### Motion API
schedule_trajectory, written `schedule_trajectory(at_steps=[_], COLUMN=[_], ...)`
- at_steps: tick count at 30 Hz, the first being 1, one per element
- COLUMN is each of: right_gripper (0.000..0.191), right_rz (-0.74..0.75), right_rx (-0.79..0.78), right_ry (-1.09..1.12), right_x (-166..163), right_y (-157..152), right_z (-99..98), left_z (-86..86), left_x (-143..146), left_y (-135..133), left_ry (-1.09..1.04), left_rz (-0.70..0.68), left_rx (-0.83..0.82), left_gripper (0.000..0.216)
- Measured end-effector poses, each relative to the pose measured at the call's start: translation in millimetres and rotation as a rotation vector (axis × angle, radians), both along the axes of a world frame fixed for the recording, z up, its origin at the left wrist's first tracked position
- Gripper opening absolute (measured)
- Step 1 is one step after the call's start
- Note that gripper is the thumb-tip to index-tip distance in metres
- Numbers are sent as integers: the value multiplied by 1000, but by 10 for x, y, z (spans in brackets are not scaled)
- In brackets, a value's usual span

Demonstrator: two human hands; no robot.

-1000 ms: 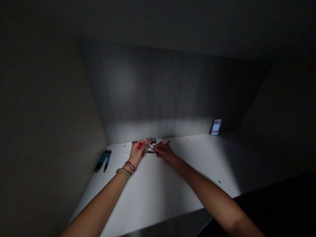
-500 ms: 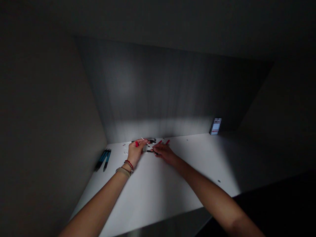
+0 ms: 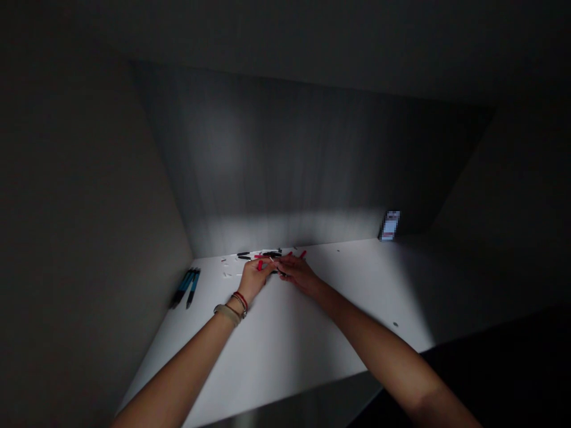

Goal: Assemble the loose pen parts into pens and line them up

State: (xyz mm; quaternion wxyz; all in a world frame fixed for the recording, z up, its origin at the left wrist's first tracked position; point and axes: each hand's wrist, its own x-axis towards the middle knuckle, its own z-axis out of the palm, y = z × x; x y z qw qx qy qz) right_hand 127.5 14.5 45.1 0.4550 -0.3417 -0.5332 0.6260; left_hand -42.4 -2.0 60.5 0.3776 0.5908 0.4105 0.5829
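Observation:
My left hand (image 3: pixel 255 277) is closed, with a short red pen barrel (image 3: pixel 260 266) held in it. A thin white pen refill (image 3: pixel 271 259) shows at its fingertips, mostly covered by the fingers. Against those fingertips, my right hand (image 3: pixel 298 274) is pinched around a small dark pen part (image 3: pixel 280 272), whose exact shape is hidden. Just behind both hands lie black pen parts (image 3: pixel 271 254) and a red pen part (image 3: pixel 303 254). Small pale pieces (image 3: pixel 226 274) are scattered to the left of my left hand.
Several blue and black pens (image 3: pixel 193 288) lie by the left wall of the white shelf (image 3: pixel 276 351). A phone (image 3: pixel 389 226) with a lit screen leans on the back panel at right. A small dark round piece (image 3: pixel 395 324) sits near the front right.
My left hand has moved right, up to my right hand, carrying the red barrel. Less of the white refill shows between the hands. More black parts are uncovered behind.

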Motion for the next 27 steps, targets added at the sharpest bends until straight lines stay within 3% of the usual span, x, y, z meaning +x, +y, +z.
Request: schedule_trajectory(at_steps=[15, 22, 24, 27], right_gripper=[51, 50, 50, 53], right_rz=[-40, -8, -27, -165], right_rx=[-63, -54, -47, -47], right_ry=[75, 110, 108, 85], right_x=[-2, -19, -9, 47], right_y=[-31, -10, 21, 103], right_z=[42, 2, -9, -22], left_z=[-9, -59, -76, -92], left_x=[-65, -62, -76, -157], left_y=[-7, 3, 31, 120], left_ry=[79, 105, 86, -3], left_rz=[-81, -148, -125, 26], left_rx=[-145, -136, -134, -106], left_gripper=[55, 51, 49, 43])
